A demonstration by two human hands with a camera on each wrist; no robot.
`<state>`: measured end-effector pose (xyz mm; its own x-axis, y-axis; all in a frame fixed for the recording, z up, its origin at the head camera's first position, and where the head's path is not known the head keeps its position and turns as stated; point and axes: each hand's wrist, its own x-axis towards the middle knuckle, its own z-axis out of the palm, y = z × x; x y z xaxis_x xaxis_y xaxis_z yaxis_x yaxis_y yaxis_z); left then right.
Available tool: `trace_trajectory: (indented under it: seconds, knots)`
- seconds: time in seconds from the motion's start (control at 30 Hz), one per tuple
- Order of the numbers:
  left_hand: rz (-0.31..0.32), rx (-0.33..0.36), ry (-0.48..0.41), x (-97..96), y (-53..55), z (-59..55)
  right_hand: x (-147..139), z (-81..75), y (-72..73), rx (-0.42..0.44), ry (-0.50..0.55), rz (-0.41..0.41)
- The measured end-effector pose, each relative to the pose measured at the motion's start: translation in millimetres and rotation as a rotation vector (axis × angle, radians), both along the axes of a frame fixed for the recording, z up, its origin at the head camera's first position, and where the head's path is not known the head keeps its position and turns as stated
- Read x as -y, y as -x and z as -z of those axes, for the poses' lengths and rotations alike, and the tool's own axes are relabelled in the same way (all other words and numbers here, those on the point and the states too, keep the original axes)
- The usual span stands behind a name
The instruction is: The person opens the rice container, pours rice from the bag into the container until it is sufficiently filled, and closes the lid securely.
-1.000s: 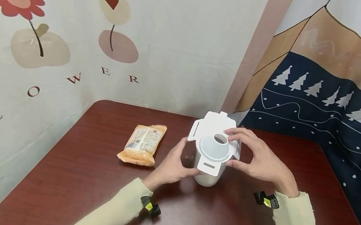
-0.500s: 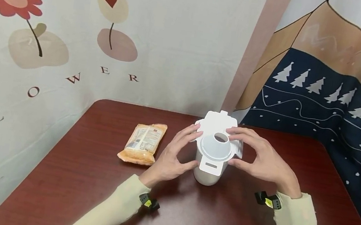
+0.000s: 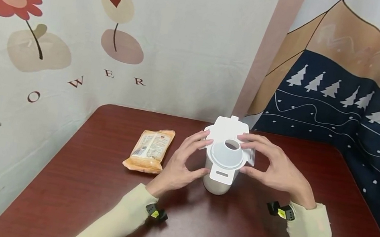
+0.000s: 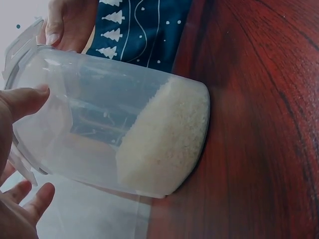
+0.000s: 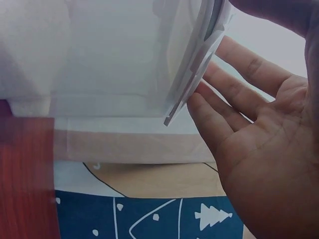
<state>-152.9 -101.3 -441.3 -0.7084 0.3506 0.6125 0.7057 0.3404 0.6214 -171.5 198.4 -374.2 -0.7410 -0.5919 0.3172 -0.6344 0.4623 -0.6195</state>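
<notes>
A translucent storage container stands upright on the table, with white rice-like grains piled at its bottom. Its white lid has a raised round spout with a hole, and slotted locking flaps around the edge. My left hand is at the lid's left side, fingertips on the left flap and thumb beside the front flap. Opposite it, my right hand spans the lid's right side, index and middle fingertips beside the spout, thumb at the rim. The right wrist view shows its fingers mostly straight against a flap.
An orange-and-white plastic food packet lies on the dark red table, left of the container. Printed fabric hangs behind the table's far edge. A dark blue cloth with white trees hangs along the right side.
My left hand has risen from the container's side to the lid's left flap, its fingers now over that flap. The right hand and the container stay nearly in place.
</notes>
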Motion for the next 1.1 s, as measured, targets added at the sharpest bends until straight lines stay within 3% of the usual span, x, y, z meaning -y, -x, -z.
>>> trace_trajectory:
  seconds: [0.63,0.87,1.1]
  knots:
    - [-0.018,0.010,-0.015,-0.1,-0.3,-0.3,3.0,-2.8,-2.6,-0.002,-0.027,-0.009]
    - [-0.039,0.054,0.042,-0.6,-2.4,-3.5,13.9,-9.2,-16.9,0.061,-0.090,0.066]
    - [-0.036,0.055,0.068,0.2,-3.7,-2.4,28.1,-12.3,-25.8,-0.001,-0.141,0.113]
